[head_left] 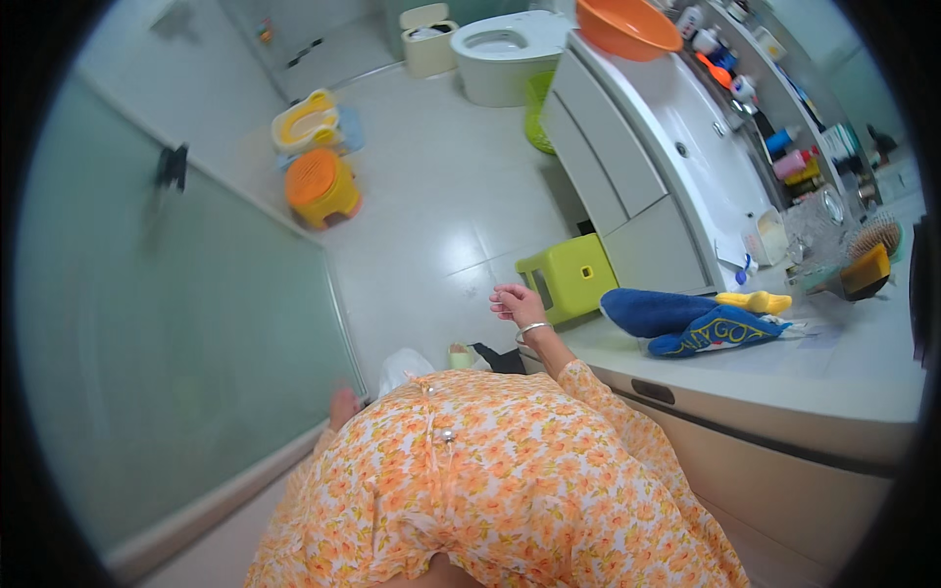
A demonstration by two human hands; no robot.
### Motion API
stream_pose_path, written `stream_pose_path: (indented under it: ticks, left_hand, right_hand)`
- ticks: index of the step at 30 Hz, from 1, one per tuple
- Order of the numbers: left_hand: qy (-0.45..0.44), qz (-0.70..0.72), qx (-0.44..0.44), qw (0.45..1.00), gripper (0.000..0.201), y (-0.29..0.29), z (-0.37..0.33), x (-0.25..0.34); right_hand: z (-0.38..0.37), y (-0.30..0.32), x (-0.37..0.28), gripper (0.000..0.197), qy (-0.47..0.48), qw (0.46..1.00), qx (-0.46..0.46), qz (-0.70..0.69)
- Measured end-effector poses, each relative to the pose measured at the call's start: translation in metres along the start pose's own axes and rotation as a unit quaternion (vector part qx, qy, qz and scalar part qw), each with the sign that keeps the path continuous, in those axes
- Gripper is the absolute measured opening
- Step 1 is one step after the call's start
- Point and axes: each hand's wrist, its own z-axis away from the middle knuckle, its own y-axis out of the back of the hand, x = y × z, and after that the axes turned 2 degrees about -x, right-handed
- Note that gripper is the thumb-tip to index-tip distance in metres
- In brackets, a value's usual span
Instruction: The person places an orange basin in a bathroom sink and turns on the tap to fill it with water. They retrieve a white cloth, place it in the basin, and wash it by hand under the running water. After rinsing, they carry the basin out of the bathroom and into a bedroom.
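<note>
My right hand (515, 306), with a silver bangle on its wrist, hangs out in front near the lime-green stool (569, 279). Its fingers are loosely bent and apart, and I see nothing held in them. Low beside the frosted glass panel (176, 323) is my left hand (345, 407), smeared and partly hidden behind my orange flowered sleeve and dress. What its fingers do is not clear. On the counter to the right lies a blue soft fabric item (676, 321) with yellow lettering and a yellow end.
A white sink (701, 147) with an orange basin (627, 29) runs along the right, toiletries crowding its shelf. Hairbrush (875, 235) lies on the counter. Ahead stand a toilet (510, 59), a green bin (537, 113), an orange-yellow stool (321, 186) and a child's potty (309, 122). White bag (404, 368) below.
</note>
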Motion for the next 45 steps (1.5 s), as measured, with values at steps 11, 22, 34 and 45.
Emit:
stream_pose_path:
  ticks: [11, 22, 34, 45]
  left_hand:
    - [0.082, 0.271, -0.034, 0.959, 0.028, 0.183, -0.151, 0.012]
    - [-0.28, 0.366, -0.036, 0.887, 0.03, 0.543, -0.286, 0.327]
    - [-0.635, 0.129, -0.137, 0.749, 0.028, 0.645, -0.243, 0.695]
    - [-0.591, 0.18, -0.278, 0.736, 0.029, 0.583, -0.272, 0.891]
  right_hand:
    - [-0.112, 0.037, -0.15, 0.019, 0.097, 0.967, 0.137, -0.191]
    - [-0.143, 0.164, -0.392, 0.019, 0.351, 0.867, 0.292, -0.199]
    - [-0.128, 0.392, -0.479, 0.026, 0.358, 0.751, 0.492, -0.255]
    - [-0.192, 0.565, -0.498, 0.052, 0.271, 0.69, 0.532, -0.409]
